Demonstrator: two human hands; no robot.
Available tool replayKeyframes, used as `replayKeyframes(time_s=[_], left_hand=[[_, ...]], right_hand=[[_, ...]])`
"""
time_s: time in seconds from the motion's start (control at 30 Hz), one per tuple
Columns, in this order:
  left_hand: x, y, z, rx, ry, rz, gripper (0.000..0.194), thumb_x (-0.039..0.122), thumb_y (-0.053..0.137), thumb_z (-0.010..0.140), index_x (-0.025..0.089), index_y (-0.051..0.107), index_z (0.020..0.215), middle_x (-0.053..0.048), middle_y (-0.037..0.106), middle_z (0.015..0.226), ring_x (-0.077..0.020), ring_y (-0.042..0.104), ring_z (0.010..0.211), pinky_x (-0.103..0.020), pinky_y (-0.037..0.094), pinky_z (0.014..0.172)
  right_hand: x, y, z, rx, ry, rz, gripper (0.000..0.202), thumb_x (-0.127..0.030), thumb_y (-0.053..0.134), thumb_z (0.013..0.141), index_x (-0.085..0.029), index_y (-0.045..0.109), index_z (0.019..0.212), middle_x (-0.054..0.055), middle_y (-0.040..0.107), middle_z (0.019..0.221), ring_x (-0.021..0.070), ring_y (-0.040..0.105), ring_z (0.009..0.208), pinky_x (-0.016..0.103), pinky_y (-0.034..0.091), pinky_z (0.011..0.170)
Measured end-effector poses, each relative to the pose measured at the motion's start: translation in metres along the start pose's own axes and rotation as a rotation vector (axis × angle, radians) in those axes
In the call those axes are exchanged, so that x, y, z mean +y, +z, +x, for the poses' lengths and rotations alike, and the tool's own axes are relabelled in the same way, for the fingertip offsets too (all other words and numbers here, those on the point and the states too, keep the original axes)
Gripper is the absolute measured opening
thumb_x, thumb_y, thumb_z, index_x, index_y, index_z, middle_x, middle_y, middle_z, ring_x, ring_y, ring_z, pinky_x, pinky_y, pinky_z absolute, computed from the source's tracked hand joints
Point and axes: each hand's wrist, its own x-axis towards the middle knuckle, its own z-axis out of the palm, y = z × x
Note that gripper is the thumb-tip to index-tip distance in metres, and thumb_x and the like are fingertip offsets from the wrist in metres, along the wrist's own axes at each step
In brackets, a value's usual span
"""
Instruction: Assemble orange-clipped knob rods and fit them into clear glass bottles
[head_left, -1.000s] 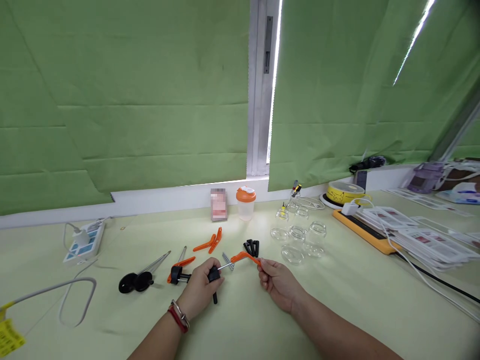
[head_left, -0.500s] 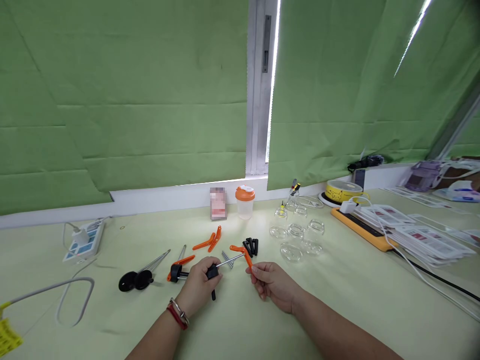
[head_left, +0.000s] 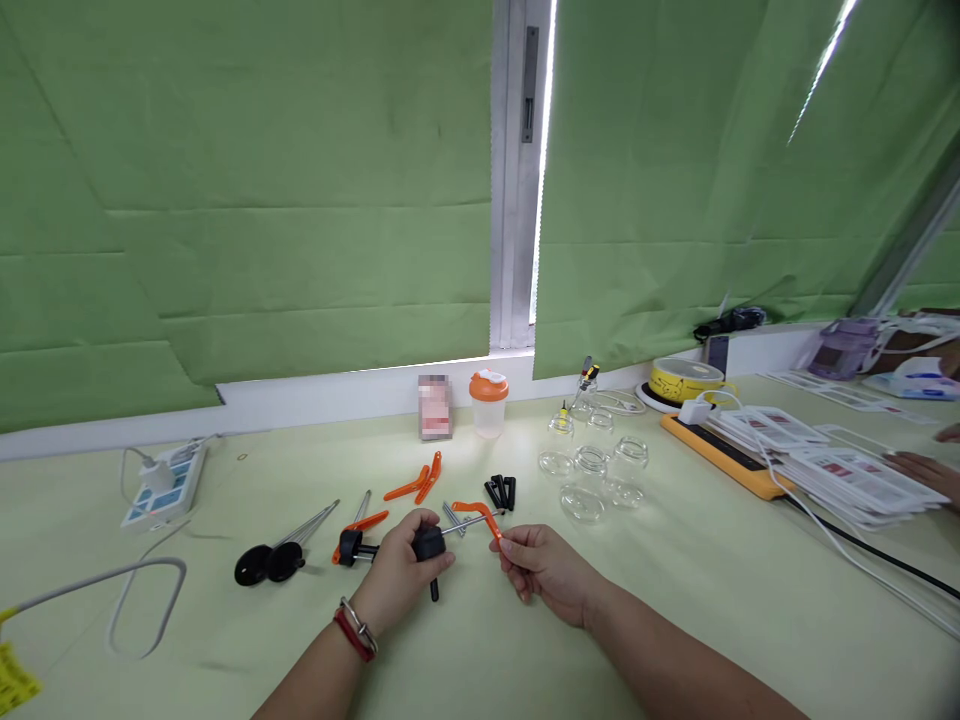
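My left hand is closed around a black plastic piece with a thin metal rod pointing right. In my right hand, an orange bent handle is pinched between thumb and fingers. The rod crosses the handle near its bend; whether it passes through a hole I cannot tell. Just beyond lie several metal screws and several small black grips. Two more orange handles rest farther back. Left of my left hand are another orange handle beside a black part and two metal rods with black discs.
Several clear glass jars stand right of centre, one holding tools. Behind are an orange-lidded cup and a small box. Power strips and cables lie at both sides. Another person's hand touches stacked papers at right.
The rod's tip has shifted right, from the handle's bend to beyond it. The orange handle has turned slightly. Another person's hand has appeared at the right edge.
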Motion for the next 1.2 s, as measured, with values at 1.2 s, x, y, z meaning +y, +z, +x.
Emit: replayKeyframes(time_s=[1.2], left_hand=[[0.015, 0.007, -0.006, -0.179, -0.091, -0.301, 0.028, 0.023, 0.064, 0.069, 0.021, 0.05, 0.093, 0.0, 0.06, 0.09, -0.0146, 0.06, 0.074, -0.028, 0.042, 0.072]], right_hand=[[-0.004, 0.004, -0.005, -0.079, -0.03, -0.159, 0.03, -0.043, 0.068, 0.071, -0.013, 0.061, 0.071, -0.005, 0.047, 0.05, 0.0055, 0.037, 0.039, 0.02, 0.031, 0.038]])
